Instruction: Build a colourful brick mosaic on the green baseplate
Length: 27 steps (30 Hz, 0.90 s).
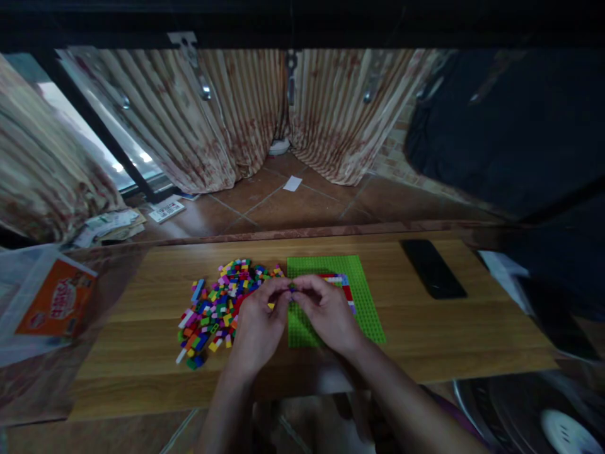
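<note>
My left hand (261,318) and my right hand (328,312) meet fingertip to fingertip over the left edge of a green studded baseplate (366,315). Both hands pinch small dark toy bricks (291,291), purple or blue in part, mostly covered by the fingers. Behind my right hand, a row of red, white and blue bricks (348,292) is fixed on the baseplate, partly hidden. A loose heap of many-coloured toy bricks (220,302) spreads over the table to the left of my left hand, which covers its right side.
The wooden table (142,353) carries a black phone (432,268) right of the baseplate. At far left stands a clear plastic container with an orange label (57,299). Striped curtains (246,113) hang beyond the tiled floor. A round stool-like object (529,416) sits at lower right.
</note>
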Motion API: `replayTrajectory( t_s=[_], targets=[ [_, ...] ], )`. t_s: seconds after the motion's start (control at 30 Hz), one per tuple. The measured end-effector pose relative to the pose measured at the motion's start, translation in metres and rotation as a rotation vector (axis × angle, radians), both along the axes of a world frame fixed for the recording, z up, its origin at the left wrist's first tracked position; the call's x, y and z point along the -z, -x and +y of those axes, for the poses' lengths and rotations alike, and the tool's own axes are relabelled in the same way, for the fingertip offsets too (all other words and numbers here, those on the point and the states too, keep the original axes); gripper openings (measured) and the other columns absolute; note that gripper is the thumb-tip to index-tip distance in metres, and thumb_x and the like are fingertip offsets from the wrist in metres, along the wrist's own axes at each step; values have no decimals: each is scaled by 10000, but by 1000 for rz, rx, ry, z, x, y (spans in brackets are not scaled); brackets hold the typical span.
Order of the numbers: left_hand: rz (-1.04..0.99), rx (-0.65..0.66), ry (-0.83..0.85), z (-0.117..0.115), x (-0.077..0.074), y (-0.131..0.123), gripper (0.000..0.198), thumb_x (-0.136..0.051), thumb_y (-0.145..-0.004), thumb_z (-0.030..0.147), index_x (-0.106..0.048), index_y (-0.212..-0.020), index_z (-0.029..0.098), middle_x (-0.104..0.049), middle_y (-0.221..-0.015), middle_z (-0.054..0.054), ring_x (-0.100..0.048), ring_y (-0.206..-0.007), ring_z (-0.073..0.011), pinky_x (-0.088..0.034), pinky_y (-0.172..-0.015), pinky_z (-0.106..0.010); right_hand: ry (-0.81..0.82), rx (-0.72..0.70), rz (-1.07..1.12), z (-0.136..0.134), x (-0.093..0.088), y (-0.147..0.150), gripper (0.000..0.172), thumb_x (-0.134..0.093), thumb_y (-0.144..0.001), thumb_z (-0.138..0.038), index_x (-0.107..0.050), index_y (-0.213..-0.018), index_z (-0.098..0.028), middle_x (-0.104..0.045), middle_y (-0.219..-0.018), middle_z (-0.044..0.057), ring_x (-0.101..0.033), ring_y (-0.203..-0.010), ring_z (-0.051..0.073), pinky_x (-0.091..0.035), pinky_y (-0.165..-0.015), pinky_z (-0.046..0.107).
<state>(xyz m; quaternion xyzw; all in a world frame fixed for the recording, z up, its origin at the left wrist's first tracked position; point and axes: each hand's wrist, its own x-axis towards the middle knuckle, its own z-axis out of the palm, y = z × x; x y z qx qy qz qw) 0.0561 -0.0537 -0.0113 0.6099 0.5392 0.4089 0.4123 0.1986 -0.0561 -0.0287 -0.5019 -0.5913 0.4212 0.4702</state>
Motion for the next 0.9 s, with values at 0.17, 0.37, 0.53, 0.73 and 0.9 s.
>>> replayTrajectory(
  t_s=[0.17,0.37,0.53,0.73,0.9],
  targets=[
    [-73,27,-10,2,4,1,204,-635,-819,268,-645,-1011,201,-691,-970,-52,-646,-894,-182,-489,-825,-296,12,-34,-51,-1,-6,-5,163,-567,-846,-172,-688,-947,-213,-727,-942,28,-671,-859,144,-526,-787,293],
    [-221,33,96,4,0,-4,190,-692,-765,287,-677,-917,175,-691,-892,-45,-638,-843,-173,-500,-784,-282,38,10,34,0,-9,-7,152,-586,-831,-166,-700,-922,-210,-733,-883,13,-669,-811,135,-523,-761,281],
    [-232,7,143,5,-3,-12,150,-710,-733,264,-710,-842,161,-706,-848,-43,-635,-803,-164,-495,-781,-276,43,33,-7,0,-7,-11,133,-589,-837,-182,-707,-887,-217,-726,-826,1,-658,-751,131,-512,-719,270],
    [-224,-78,123,1,4,-26,113,-697,-729,225,-717,-825,169,-717,-818,-31,-648,-767,-161,-492,-740,-267,-25,83,-204,-3,-12,-19,146,-564,-850,-155,-701,-856,-206,-718,-818,19,-645,-759,144,-484,-718,271],
    [-235,-128,122,1,7,-34,111,-704,-716,222,-724,-813,172,-723,-802,-30,-650,-748,-161,-497,-731,-275,-78,156,-267,-5,-14,-18,152,-558,-853,-149,-693,-840,-217,-719,-835,30,-649,-787,159,-482,-743,285]
  ],
)
